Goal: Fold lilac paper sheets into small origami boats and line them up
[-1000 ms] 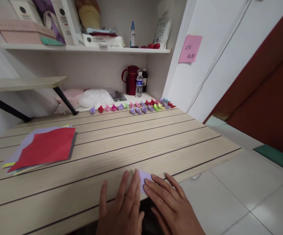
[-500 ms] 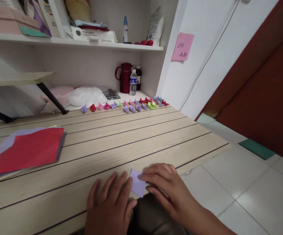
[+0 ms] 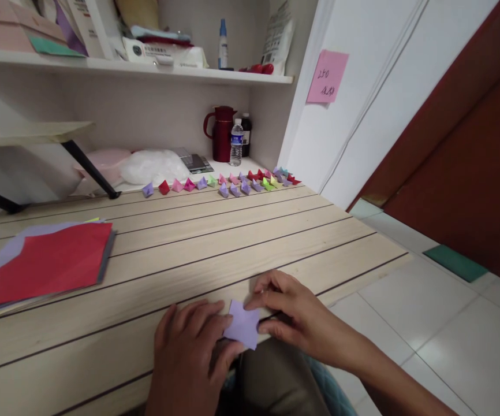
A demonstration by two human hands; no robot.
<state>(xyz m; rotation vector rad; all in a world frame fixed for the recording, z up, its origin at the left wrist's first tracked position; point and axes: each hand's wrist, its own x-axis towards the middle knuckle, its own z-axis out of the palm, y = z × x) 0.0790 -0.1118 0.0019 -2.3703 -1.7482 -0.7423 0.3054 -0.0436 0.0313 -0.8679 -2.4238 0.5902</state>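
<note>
A small folded lilac paper (image 3: 242,325) sits at the near edge of the wooden slatted table (image 3: 215,242). My left hand (image 3: 189,352) pinches its left side, fingers curled on it. My right hand (image 3: 288,315) grips its right side between thumb and fingers. A stack of coloured paper sheets (image 3: 42,268), red on top, lies at the table's left. A row of several small folded paper shapes (image 3: 224,185) in purple, pink, red and green lines the table's far edge.
A red jug (image 3: 221,134), a water bottle (image 3: 235,143) and a dark bottle stand in the back nook beside a white bag (image 3: 155,167). A shelf (image 3: 146,72) above holds boxes. A pink note (image 3: 327,76) sticks to the white wall. Tiled floor lies right.
Both hands have gone from pressing the lilac paper flat to pinching and lifting it at the table edge. The view has tilted slightly.
</note>
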